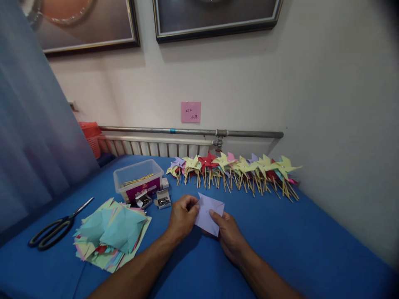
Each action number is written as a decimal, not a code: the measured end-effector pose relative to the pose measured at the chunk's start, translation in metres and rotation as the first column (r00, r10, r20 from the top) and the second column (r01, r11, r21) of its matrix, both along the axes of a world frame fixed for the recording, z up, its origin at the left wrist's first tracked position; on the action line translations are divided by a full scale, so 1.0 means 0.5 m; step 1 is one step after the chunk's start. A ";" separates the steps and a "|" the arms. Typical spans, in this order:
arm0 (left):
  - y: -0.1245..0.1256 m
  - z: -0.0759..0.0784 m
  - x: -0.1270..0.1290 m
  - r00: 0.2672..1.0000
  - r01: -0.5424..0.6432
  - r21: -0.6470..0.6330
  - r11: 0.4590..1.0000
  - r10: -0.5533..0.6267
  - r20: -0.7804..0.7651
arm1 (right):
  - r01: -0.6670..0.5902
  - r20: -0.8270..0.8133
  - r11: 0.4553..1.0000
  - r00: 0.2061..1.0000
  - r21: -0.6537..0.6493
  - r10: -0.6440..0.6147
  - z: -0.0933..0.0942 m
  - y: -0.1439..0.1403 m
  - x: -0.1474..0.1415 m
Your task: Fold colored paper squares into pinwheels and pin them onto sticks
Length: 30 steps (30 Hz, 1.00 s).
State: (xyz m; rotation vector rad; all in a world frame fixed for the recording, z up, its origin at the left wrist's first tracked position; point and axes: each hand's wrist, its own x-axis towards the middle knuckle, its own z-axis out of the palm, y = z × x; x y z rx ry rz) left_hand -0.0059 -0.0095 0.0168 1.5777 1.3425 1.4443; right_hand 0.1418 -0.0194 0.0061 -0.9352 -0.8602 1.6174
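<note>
A square of lavender paper (207,207) with cut corners and a small dark mark at its middle is held above the blue cloth. My left hand (183,214) pinches its left edge between thumb and fingers. On the opposite side, my right hand (230,232) grips the sheet, thumb on top and fingers hidden beneath. Left of my hands, two small boxes, one of pins (163,200) and another (144,201), stand with their lids up. A pile of coloured paper squares (123,228), turquoise ones on top, lies nearer to me.
Finished paper pinwheels (222,162) on sticks lie in a long row at the back. A clear plastic tub (139,178) holds thin sticks. Black-handled scissors (59,228) lie far left. Behind are a pipe (193,132), a red basket (90,137) and a blue curtain (40,116).
</note>
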 end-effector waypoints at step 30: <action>-0.026 0.013 -0.008 0.896 0.235 0.266 0.935 -0.103 -0.432 | 0.057 0.049 0.994 0.997 0.096 -0.062 -0.018 0.015 0.005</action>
